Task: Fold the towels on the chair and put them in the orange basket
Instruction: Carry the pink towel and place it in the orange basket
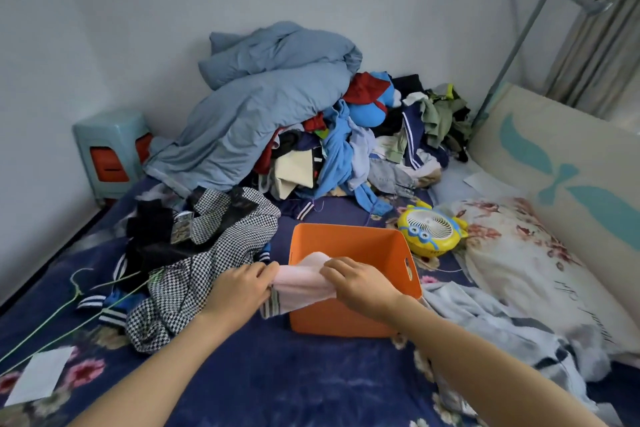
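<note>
A folded pale pink towel (300, 283) with a striped end hangs over the near left rim of the orange basket (349, 243), which stands on the bed. My left hand (239, 288) grips the towel's left end. My right hand (356, 282) pinches its right part, above the basket's near rim. Most of the towel's lower layers are hidden by my hands. The basket's inside looks bare apart from the towel's tip.
A houndstooth garment (194, 270) lies left of the basket, and a yellow toy fan (429, 230) right of it. A heap of clothes and a blue duvet (263, 104) fills the back. A floral pillow (526, 263), green hangers (76, 291), a stool (110, 149).
</note>
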Tool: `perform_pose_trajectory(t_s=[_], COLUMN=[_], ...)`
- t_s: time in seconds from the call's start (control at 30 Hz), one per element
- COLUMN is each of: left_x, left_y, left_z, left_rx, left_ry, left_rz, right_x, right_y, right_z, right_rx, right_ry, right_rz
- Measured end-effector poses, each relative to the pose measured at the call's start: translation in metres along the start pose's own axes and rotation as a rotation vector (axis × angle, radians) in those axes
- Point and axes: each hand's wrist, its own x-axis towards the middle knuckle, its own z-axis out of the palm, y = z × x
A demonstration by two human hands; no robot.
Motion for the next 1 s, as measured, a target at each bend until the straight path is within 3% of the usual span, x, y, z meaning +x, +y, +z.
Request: perform_pose_trajectory(t_s=[0.27,0.5,0.73,0.9,1.0], left_x=[0.08,0.14,0.188,0.195,0.187], left_y=[-0.026,-0.015,-0.005,0.005,0.009], left_z=[0.056,0.1,0.181,0.238,0.263], left_rx=[-0.082,-0.086,-0.059,0.012,0.006], left_ry=[0.012,-0.077,-0.325,-0.448,-0.605], left_rz=[0.091,0.172,0.208,0.251,0.223], right_x=[0.015,0.006,-0.007,-0.019,-0.027], right_y=[0.054,0.111,0.176,0.199,0.197], right_z=[0.02,0.041,0.106,0.163,0.194], right_rx=[0.037,0.042,0.184,0.301,0.356], right_ry=[0.027,0.007,-0.088,-0.217,-0.315], right_rz=[0.201,0.324,0.442,0.524,0.55])
